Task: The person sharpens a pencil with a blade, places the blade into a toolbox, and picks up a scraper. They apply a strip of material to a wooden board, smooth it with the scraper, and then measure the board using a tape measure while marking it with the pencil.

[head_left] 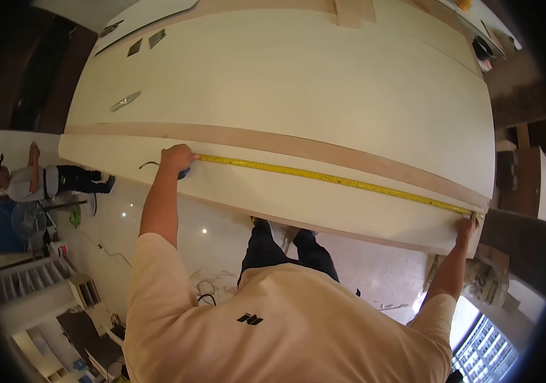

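A yellow tape measure [324, 176] is stretched lengthwise over a large cream-coloured board [298, 76], close to its near edge. My left hand [177, 158] is closed around the tape's case, of which only a dark blue part shows under the wrist; a dark strap hangs beside it. At the far right, the fingers of my right hand [467, 226] are closed at the tape's end, near the board's corner. A light wooden strip [273, 140] runs across the board just beyond the tape, roughly alongside it.
A knife-like metal tool [125, 101] and two small dark plates [157, 39] lie on the board's left part. Another person [50, 179] stands at the left, near a fan [29, 220]. A cable [104, 249] crosses the shiny floor. Wooden pieces [490, 274] stand beyond the right corner.
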